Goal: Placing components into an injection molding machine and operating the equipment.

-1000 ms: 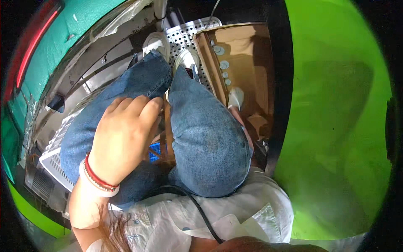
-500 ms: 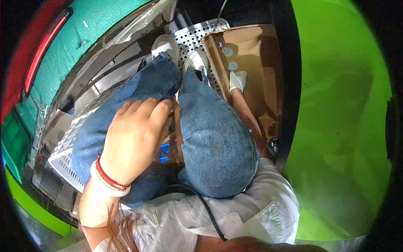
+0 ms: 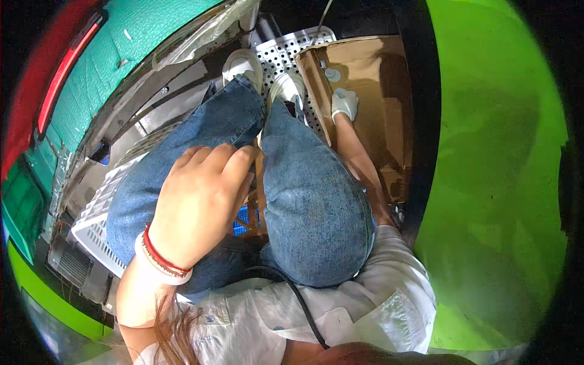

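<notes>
My bare left hand (image 3: 204, 188), with red and white bands at the wrist, rests over my left thigh in blue jeans (image 3: 310, 207). Its fingers drape loosely downward with no object visible in them. Down on the right, my right hand (image 3: 345, 103) in a white glove reaches into an open cardboard box (image 3: 383, 79). Those fingers are curled together near the box's left wall, and what they hold is hidden. Just beyond them lies a small white round piece (image 3: 332, 75) on the cardboard.
My white shoes (image 3: 287, 87) rest by a perforated white plastic surface (image 3: 292, 45). A white plastic basket (image 3: 97, 243) stands at left, beside a machine with a green cover (image 3: 128, 67). A bright green panel (image 3: 493, 182) fills the right side. Something blue (image 3: 245, 220) shows between my legs.
My right hand has shifted slightly and its fingers have curled in. The nearer of two white round pieces no longer shows; the hand covers its place. My left hand stays on the thigh.
</notes>
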Tool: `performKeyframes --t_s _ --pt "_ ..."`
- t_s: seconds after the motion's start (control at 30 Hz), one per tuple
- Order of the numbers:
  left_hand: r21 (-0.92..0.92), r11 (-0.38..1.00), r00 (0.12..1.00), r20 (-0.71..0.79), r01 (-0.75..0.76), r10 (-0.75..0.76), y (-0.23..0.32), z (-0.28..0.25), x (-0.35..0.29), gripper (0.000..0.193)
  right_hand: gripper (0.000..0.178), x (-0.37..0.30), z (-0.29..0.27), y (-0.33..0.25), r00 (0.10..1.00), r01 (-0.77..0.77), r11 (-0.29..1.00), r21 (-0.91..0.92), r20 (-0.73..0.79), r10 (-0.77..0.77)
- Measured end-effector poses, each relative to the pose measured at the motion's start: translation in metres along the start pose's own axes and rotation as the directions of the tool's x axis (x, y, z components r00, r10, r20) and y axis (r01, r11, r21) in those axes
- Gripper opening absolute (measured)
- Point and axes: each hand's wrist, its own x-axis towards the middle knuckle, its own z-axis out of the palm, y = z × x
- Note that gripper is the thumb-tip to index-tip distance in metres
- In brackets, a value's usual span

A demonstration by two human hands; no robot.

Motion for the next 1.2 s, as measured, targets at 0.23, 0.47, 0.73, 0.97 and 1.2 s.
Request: performKeyframes --t_s 0.23,0.47,0.73,0.97,1.2 --pt "0.016 0.999 1.000 -0.001 0.029 -0.029 -0.004 0.003 -0.004 0.025 0.026 -0.012 -0.009 -0.022 0.992 -0.102 0.974 0.202 0.093 0.085" --pt "-0.004 1.000 1.000 0.007 -0.003 0.003 -0.002 0.000 0.001 0.025 0.038 0.057 0.052 -0.007 0.983 -0.088 0.813 0.576 -0.081 0.164" --pt "0.024 0.999 0.999 -0.003 0.040 -0.040 -0.006 0.003 -0.004 0.025 0.036 0.038 0.036 -0.066 0.987 -0.142 0.980 0.141 -0.054 0.150" --pt "0.004 1.000 1.000 -0.008 0.028 -0.028 -0.006 0.001 -0.003 0.024 0.020 0.049 0.011 -0.083 0.990 0.076 0.775 0.627 -0.138 0.015" --pt "-0.013 1.000 0.999 -0.023 0.025 -0.025 -0.006 0.001 -0.003 0.022 0.025 0.073 0.028 -0.085 0.950 -0.146 0.868 0.475 0.312 -0.011"
